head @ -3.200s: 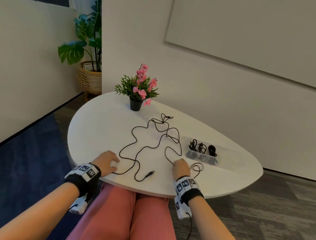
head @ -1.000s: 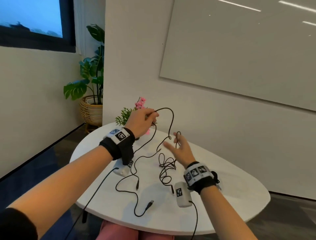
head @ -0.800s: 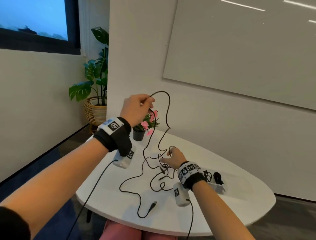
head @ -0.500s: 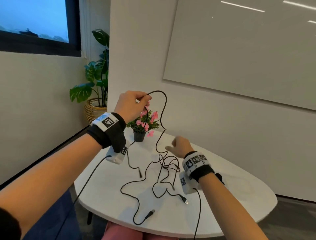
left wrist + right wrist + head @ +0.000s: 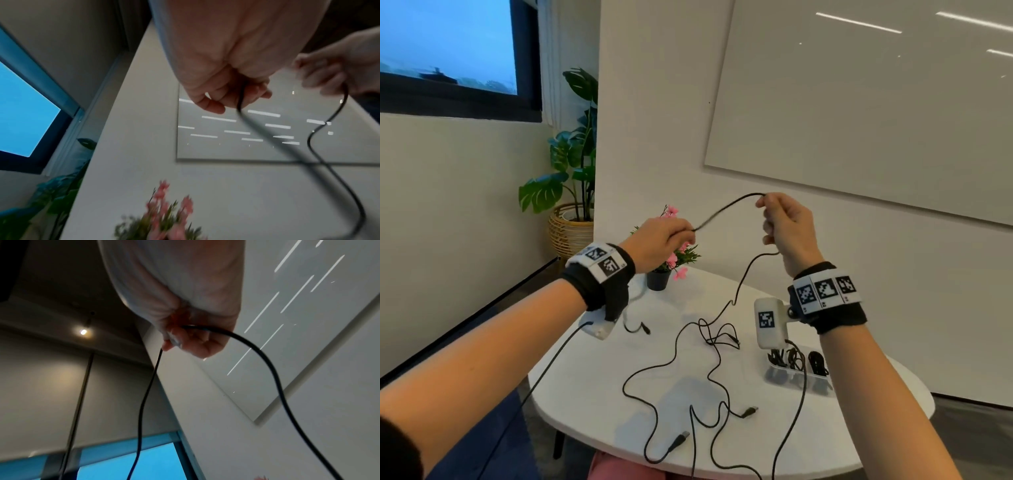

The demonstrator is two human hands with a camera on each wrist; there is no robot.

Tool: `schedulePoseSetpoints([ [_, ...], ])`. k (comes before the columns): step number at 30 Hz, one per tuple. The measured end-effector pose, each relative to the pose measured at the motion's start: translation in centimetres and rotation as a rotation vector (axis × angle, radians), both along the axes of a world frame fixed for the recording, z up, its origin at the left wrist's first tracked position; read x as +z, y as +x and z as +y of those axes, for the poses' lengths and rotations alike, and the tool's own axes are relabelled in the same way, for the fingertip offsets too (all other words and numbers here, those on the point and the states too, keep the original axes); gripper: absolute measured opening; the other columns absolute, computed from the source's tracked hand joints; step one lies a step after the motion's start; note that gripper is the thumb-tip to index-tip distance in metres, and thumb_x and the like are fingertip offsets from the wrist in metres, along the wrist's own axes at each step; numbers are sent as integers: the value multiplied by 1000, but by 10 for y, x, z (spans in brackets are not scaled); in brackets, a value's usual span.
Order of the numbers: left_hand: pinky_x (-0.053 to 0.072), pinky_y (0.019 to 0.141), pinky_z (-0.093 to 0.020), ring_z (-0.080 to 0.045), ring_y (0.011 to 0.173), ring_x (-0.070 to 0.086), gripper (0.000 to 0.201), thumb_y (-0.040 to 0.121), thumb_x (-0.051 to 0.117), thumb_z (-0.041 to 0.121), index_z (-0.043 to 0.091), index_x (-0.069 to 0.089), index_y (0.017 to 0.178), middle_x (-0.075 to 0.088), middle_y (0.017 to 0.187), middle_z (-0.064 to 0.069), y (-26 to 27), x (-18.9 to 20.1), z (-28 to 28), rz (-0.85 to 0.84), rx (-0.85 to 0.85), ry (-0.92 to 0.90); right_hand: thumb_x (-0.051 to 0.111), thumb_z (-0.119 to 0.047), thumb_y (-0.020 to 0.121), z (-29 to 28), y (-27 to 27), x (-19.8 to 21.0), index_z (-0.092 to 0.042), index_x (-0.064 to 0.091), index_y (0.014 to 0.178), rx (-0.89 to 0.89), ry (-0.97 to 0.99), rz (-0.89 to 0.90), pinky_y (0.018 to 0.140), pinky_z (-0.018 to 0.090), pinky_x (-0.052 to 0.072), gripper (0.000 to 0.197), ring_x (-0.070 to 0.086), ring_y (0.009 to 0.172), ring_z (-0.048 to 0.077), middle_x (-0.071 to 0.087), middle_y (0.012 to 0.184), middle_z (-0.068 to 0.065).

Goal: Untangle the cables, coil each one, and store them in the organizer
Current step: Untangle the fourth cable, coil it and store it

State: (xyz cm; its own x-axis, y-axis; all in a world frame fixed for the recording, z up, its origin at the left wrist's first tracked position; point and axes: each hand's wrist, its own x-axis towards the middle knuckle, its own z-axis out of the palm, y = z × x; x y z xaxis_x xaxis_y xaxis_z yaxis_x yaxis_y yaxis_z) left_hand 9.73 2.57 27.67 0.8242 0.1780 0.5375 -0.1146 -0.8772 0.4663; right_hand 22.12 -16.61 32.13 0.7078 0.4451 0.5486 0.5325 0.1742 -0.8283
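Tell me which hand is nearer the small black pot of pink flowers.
Left. The left hand grips cable just above the small black pot of pink flowers; the right hand is raised further right.

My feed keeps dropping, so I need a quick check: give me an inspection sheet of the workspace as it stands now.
Surface: white rounded table, loose cable lying across it.
Job's things: black cable lifted between both hands, its length trailing down to a knot on the table; clear organizer at the right side already holds a few coiled cables.
Clutter: small potted pink flowers at the table's far edge.
Hands: left hand pinches the cable; right hand grips it higher up.
Cables: plug ends lie free near the front edge; wrist camera leads hang from both wrists.
Surroundings: whiteboard on the wall, window, leafy plant in a basket.
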Motion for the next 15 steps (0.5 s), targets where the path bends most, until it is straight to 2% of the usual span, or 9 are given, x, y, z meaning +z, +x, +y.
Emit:
schedulePoseSetpoints([
  [2,49,81,-37,-26,87,62,29,99,41,26,7,63,105,68,95,-10,2,-22,10,60,16,-6,44,-20,98,-13,10,3,-21,60,77,-91,115,66,42,18,35,26,37,50,6,44,65,-6],
  [4,48,77,-38,-26,85,60,25,99,40,27,14,60,95,66,93,-9,-1,-44,23,132,44,-43,42,-20,98,-30,22,6,-22,59,77,-184,224,164,41,18,33,27,37,48,5,44,64,-7],
  [6,47,74,-35,-21,79,57,22,99,36,32,29,54,86,62,87,-1,-7,-64,40,198,89,-33,40,-20,99,-49,35,8,-22,58,76,-282,301,240,40,18,32,29,36,45,4,44,63,-7],
  [9,48,74,-39,-17,69,53,26,99,32,37,33,53,84,55,73,4,-12,-79,57,241,129,-83,41,-20,97,-69,51,4,-24,59,75,-374,297,277,42,19,32,29,37,44,3,45,63,-7],
  [11,45,70,-32,-16,63,48,29,101,32,28,27,55,84,50,68,1,-11,-74,52,170,62,-301,40,-19,97,-73,58,-5,-23,60,77,-391,248,280,43,19,34,29,39,46,5,46,63,-6],
  [13,47,63,-23,-13,59,48,29,101,34,18,14,55,83,48,68,-1,-11,-62,39,47,-31,-575,39,-16,97,-75,63,-14,-21,60,77,-421,216,317,42,20,34,29,39,48,7,47,64,-6],
  [15,46,59,-20,-10,55,49,29,101,35,18,11,56,82,49,67,-1,-12,-49,30,-81,-69,-755,38,-13,96,-78,68,-23,-18,61,80,-448,177,369,42,19,35,28,39,50,9,48,66,-4],
])
